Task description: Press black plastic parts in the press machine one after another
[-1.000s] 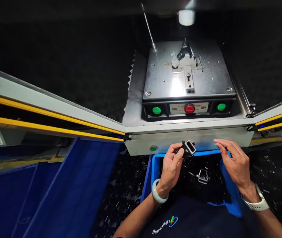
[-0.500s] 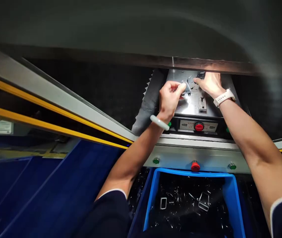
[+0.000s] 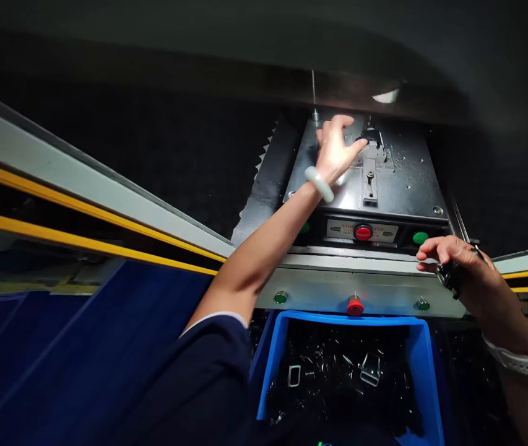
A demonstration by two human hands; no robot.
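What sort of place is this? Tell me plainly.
Most likely a factory workstation at a small machine, perhaps a press. The signs are a steel plate carrying a clamp fixture, a red stop button on its control panel, and a blue bin of metal clips.
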